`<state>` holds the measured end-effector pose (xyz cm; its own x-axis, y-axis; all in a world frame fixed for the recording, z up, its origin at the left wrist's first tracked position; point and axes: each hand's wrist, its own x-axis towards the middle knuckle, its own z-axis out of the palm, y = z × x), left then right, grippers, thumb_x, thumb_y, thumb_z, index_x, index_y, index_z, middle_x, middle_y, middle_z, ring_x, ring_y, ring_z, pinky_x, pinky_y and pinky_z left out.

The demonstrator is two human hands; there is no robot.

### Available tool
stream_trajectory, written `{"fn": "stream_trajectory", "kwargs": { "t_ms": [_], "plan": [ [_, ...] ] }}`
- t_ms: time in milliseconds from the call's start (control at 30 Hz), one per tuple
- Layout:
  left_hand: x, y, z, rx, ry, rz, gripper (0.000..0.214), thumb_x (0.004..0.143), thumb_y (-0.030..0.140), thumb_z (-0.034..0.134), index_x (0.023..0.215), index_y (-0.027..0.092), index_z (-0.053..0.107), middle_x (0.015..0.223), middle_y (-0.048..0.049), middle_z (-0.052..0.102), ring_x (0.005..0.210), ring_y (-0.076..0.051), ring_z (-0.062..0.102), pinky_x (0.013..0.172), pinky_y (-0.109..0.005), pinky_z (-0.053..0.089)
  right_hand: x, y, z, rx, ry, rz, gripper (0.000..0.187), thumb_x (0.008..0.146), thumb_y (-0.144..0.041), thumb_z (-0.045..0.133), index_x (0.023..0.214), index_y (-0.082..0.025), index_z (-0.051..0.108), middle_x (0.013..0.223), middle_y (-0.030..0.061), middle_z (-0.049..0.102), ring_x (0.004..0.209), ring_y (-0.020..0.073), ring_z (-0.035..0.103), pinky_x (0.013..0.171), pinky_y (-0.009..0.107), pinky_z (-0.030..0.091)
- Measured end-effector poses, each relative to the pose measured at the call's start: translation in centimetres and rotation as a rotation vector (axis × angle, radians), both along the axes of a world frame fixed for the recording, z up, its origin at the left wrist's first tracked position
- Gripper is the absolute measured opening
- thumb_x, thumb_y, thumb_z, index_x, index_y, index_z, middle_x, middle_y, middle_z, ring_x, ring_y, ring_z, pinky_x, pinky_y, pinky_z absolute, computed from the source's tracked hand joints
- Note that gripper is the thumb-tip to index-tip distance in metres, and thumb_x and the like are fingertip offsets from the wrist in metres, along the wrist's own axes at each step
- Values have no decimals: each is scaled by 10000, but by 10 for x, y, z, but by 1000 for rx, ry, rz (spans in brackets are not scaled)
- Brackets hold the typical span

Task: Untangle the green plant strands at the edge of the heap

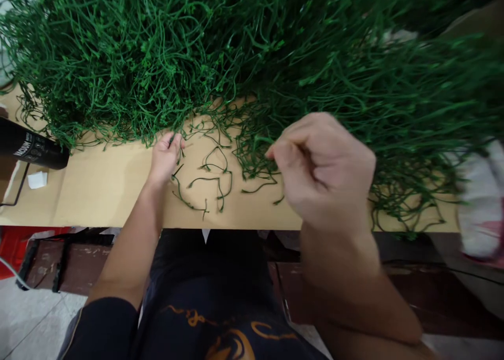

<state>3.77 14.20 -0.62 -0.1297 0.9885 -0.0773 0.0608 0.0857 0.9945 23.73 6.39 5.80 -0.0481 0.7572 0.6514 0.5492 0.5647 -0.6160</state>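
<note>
My left hand [165,158] is closed at the near edge of a big heap of green artificial grass stems [142,61]. Between its thumb and fingers sits a dark green stem, with thin green ends showing beside the fingertips. Raised above the table and closer to the camera, my right hand [326,166] is curled in a pinch and slightly blurred. Green strands show near its fingertips, but whether it grips one I cannot tell. Several loose stems [218,179] lie on the tan tabletop [106,187] between the two hands.
A black vacuum mug [33,145] lies at the left edge, with a small white paper piece [37,180] below it. More stems [409,87] spread across the right side. A whitish bag [482,208] stands at the far right. A brown bench [84,265] is below the table.
</note>
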Motion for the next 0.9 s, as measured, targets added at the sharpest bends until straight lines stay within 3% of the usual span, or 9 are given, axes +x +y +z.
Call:
{"fn": "stream_trajectory", "kwargs": {
  "t_ms": [100,200,267,367,500,667,900],
  "plan": [
    [-2,-8,3,-41,-15,-190,355,792,441,582,586,169,485,405,88,265,344,-26,199,349,-187,131,26,13,-7,-102,-244,-297,105,815,-291,541,774,-211,596,807,91,547,819,225,503,759,409,424],
    [-3,-14,2,-8,-24,-307,376,746,511,604,605,172,526,397,87,276,346,-28,203,354,-193,126,33,24,-21,-183,-323,-427,345,769,-329,603,1063,-148,597,1050,178,523,1032,311,468,886,495,392],
    [-4,-15,1,15,-7,-340,386,729,536,608,614,174,542,393,85,280,349,-34,212,361,-202,122,21,26,-27,-157,-320,-361,374,806,-336,554,1131,-151,565,1109,175,514,1084,314,446,923,504,362],
    [-4,-14,3,47,18,-376,413,696,574,617,611,174,555,390,78,296,360,-47,240,370,-218,136,-14,30,-34,-140,-292,-128,355,805,-341,547,1121,-181,570,1124,133,554,1059,289,469,897,466,386],
    [-4,-14,6,87,-14,-405,441,671,589,630,567,175,524,408,69,311,398,-52,254,397,-226,166,-47,38,-42,-298,-274,118,175,815,-280,519,896,-174,633,900,89,637,881,227,532,787,368,403],
    [-2,-14,7,67,-28,-393,425,691,556,633,557,173,506,426,68,289,422,-57,262,412,-224,172,-44,40,-45,-346,-163,139,187,823,-200,446,657,-177,530,675,33,541,694,147,470,668,289,347],
    [3,-11,0,33,6,-343,383,784,493,557,587,166,524,417,68,290,397,-50,234,402,-220,158,-41,33,-44,-346,-34,150,203,781,-185,445,594,-197,367,589,-7,414,602,117,389,589,274,295]
  ]
}}
